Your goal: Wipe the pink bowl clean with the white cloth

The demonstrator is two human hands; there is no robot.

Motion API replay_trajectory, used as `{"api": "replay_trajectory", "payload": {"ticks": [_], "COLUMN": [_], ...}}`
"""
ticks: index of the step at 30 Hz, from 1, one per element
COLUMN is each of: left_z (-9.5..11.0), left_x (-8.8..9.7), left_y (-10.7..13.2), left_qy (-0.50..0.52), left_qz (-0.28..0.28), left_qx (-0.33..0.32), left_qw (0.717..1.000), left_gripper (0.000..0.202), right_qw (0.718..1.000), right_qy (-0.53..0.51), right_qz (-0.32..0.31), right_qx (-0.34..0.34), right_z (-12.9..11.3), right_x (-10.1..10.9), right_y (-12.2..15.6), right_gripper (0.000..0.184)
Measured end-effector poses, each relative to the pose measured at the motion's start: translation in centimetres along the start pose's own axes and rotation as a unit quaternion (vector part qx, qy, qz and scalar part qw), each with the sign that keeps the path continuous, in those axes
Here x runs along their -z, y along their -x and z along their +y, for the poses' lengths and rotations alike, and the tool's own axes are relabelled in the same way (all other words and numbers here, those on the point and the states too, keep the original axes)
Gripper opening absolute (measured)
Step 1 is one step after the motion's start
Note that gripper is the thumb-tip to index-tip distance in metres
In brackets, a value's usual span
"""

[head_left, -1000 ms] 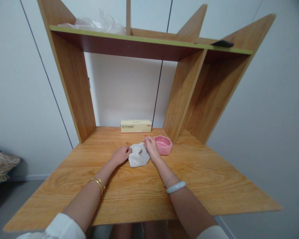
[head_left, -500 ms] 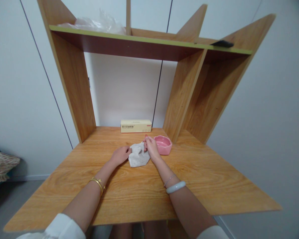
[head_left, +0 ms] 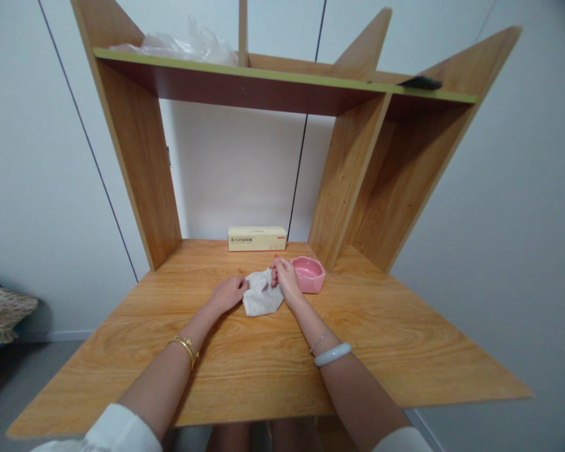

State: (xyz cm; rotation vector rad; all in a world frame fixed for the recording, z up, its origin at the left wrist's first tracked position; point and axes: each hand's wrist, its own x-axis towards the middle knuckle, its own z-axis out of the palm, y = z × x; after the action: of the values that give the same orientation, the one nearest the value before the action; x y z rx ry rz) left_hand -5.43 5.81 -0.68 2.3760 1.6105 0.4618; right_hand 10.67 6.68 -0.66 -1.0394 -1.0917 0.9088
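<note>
A white cloth (head_left: 262,301), possibly a wet wipe, lies spread and slightly wrinkled on the wooden desk, with a small raised fold near its middle. At its left edge, my left hand (head_left: 228,295) has its fingers closed on the cloth. My right hand (head_left: 286,277) is curled at the cloth's upper right edge, fingers bent inward and the thumb side up; its grip on the cloth is partly hidden. Directly behind and to the right of that hand stands a pink bowl-like dish (head_left: 309,276) with a wavy rim, its left side partly covered.
A long cream box (head_left: 257,239) with printed characters stands at the back of the wooden desk (head_left: 245,370). Upright side panels and an overhead shelf (head_left: 263,72) frame the desk. Clear plastic bags (head_left: 183,49) and a dark flat object (head_left: 420,83) lie on the shelf.
The raised fold in the cloth's middle has shifted shape slightly. Both hands keep almost the same position.
</note>
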Motion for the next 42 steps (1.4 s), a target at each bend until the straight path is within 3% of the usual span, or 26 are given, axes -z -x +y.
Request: {"api": "replay_trajectory", "payload": {"ticks": [42], "left_z": [-0.07], "left_x": [-0.07], "left_y": [-0.02], "left_qy": [0.008], "left_qz": [0.007], "left_qx": [-0.001], "left_qw": [1.0], "left_gripper": [0.037], "right_qw": [1.0], "right_qy": [0.008], "right_qz": [-0.022], "right_qx": [-0.011], "right_z": [-0.77], "right_x": [-0.13], "right_y": [0.37], "right_gripper": [0.042]}}
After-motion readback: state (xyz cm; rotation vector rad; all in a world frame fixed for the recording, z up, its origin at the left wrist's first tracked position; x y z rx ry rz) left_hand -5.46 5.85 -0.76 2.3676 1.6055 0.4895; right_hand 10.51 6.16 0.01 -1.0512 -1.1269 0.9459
